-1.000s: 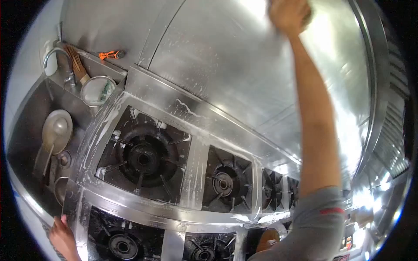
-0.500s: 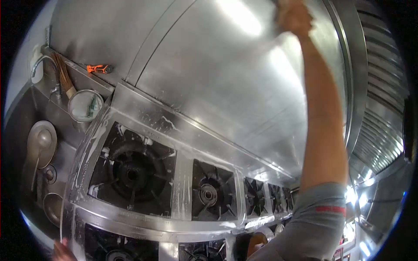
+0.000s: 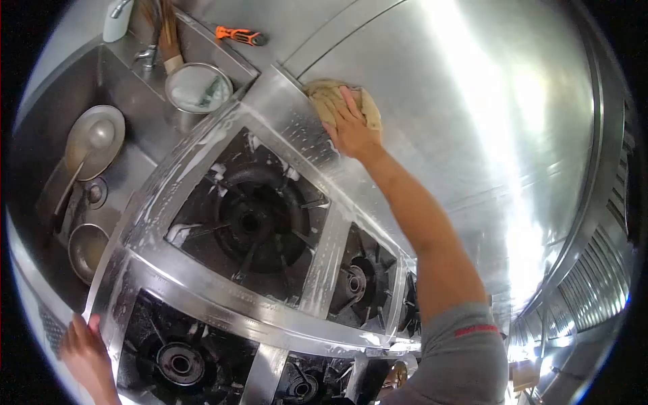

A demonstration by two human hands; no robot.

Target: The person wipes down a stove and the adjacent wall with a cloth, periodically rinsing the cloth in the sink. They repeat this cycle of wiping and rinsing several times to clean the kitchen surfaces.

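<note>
Cloth [image 3: 370,111], one, tan, bunched at its edges: against the lower part of the steel wall [image 3: 439,94], just above the ledge behind the stove [image 3: 209,297]. Spread under the palm, seemingly so that pressure bears broadly on the metal. Right hand [image 3: 354,131]: open, fingers extended over the cloth, pressing rather than gripping it; arm reaching across the burners. Left hand [image 3: 84,347]: low at the front corner between stove and sink, thumb up beside the rim, perhaps for balance; whether the fingers close on the edge cannot be told. Large burner [image 3: 250,221]: below the cloth, foam on its supports and the steel around it. Pot [image 3: 177,101]: beside the stove's rear corner, holding foam and a green pad [image 3: 216,90], probably kept there for easy reach. Brush [image 3: 170,40]: upright behind the pot, near the tap [image 3: 145,57]. Orange tool [image 3: 237,35]: on the ledge, apart from the wet area. Sink [image 3: 47,128]: containing a dish [image 3: 113,152] with a ladle [image 3: 101,133] on it, and a bowl [image 3: 86,250].
</note>
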